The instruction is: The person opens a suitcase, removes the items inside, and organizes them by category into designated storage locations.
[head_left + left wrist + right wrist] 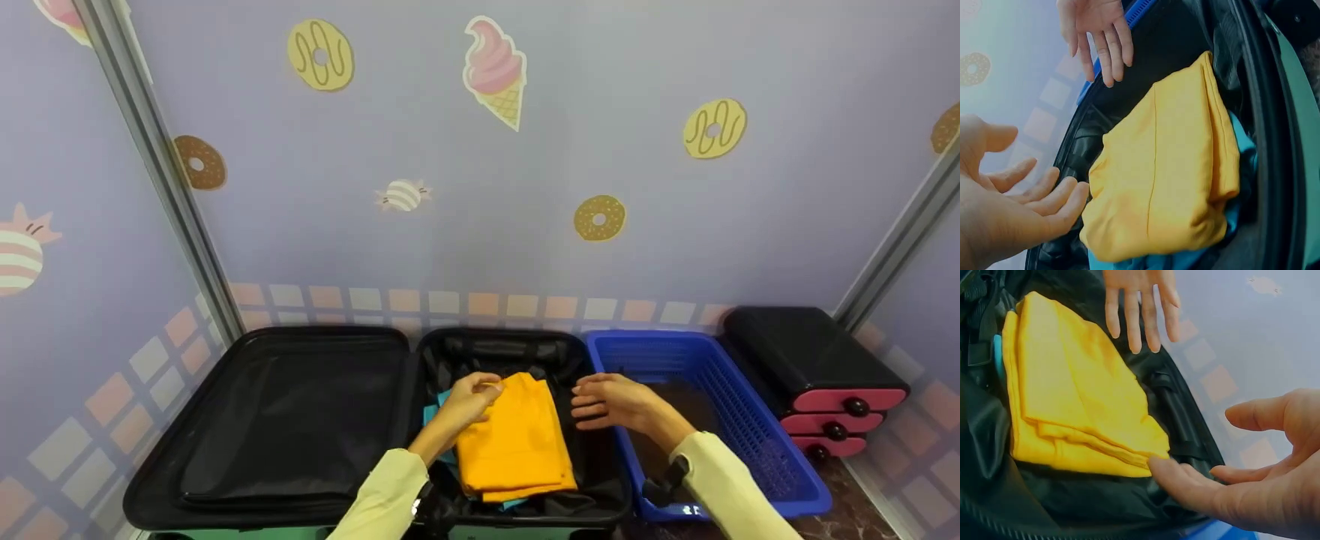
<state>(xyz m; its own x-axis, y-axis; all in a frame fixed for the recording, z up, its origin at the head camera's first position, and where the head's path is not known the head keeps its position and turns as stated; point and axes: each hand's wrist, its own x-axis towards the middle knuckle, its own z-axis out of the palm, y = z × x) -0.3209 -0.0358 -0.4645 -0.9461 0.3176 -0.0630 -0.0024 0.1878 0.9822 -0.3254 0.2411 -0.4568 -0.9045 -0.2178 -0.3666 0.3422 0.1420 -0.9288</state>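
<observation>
A folded yellow garment (517,442) lies in the black-lined half of an open suitcase (600,495), on top of a blue-teal cloth (1241,138) that shows at its edges. My left hand (466,405) hovers at the garment's left side, fingers loosely spread; whether it touches the cloth I cannot tell. On the other side my right hand (619,405) is held over the suitcase's right edge, palm facing inward and fingers extended. Nothing is gripped by either hand. In the right wrist view the right index finger (1176,481) overlaps the garment's corner.
The suitcase's other half (300,420) lies flat at the left with its black lining panel. A blue plastic basket (750,420) stands right beside the suitcase. Further right is a black-and-pink drawer unit (825,367). A patterned wall (420,247) rises behind everything.
</observation>
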